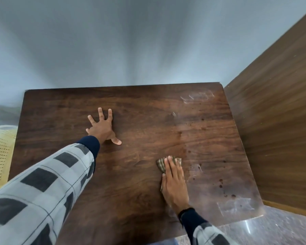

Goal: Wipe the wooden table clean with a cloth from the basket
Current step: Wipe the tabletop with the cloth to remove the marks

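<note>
A dark wooden table [140,183] fills the middle of the head view. My right hand [174,183] lies flat with straight fingers on a brown checked cloth [161,164], pressing it onto the tabletop right of centre. Most of the cloth is hidden under the hand. My left hand [102,127] rests on the table further back, fingers spread wide. Dark spots [221,183] and pale smears [196,98] mark the table's right side.
A pale yellow perforated basket [0,149] stands off the table's left edge. A brown wooden panel [276,124] rises along the right side. A grey wall is behind the table, and grey stone floor [272,228] shows at the lower right.
</note>
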The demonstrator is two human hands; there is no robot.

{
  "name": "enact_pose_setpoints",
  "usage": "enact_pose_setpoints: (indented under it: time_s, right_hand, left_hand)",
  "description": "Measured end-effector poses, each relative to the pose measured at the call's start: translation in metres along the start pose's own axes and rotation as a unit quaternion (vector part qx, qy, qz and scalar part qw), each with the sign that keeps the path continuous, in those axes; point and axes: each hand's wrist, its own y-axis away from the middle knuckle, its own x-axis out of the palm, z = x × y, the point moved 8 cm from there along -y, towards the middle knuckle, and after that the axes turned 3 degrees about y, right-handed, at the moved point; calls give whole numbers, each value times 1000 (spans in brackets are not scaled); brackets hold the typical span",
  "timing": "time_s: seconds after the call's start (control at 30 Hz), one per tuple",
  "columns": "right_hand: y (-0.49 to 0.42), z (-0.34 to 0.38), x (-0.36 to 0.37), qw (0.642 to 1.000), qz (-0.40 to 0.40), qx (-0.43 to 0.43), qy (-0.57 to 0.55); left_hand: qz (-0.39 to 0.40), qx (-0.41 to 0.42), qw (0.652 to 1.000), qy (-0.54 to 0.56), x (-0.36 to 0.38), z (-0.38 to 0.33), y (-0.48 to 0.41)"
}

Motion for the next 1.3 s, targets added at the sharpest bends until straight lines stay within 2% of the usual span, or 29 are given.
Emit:
enact_pose_setpoints:
  time_s: [0.23, 0.33, 0.43, 0.53, 0.6, 0.7, 0.97, 1.03, 1.1, 1.2, 1.27, 1.3]
  right_hand:
    - [6, 1, 6, 999, 30, -3, 29]
    - [7, -3, 6, 999, 34, -2, 27]
    - [4, -3, 5, 999, 44, -2, 27]
    - [4, 0, 2, 999, 45, -3, 17]
    - [3, 2, -1, 999, 43, -4, 9]
    - [5, 3, -2, 999, 32, -2, 5]
    - [26, 14, 1, 998, 24, 33, -55]
    - [59, 24, 3, 997, 27, -22, -69]
    - [91, 27, 7, 990, 46, -130, -40]
    - [85, 9, 2, 948, 116, -294, 30]
    - [53, -9, -5, 932, 158, -322, 59]
    - [33, -22, -9, 943, 155, -290, 58]
  left_hand:
    - [-1, -3, 1000, 16, -1, -15, 21]
    - [10, 83, 996, 38, 20, -55, 48]
    - [34, 153, 988, 1, 62, -99, 80]
    - [67, 140, 987, -34, 109, -100, 95]
    - [56, 130, 989, -48, 125, -84, 97]
    - [21, 151, 986, -63, 127, -72, 101]
    - [30, 139, 987, -77, 123, -76, 100]
    - [26, 143, 987, -73, 123, -76, 101]
    - [20, 144, 987, -75, 121, -77, 101]
    - [17, 141, 987, -78, 121, -79, 103]
    - [14, 142, 987, -77, 121, -78, 103]
    - [11, 142, 987, -75, 121, -79, 103]
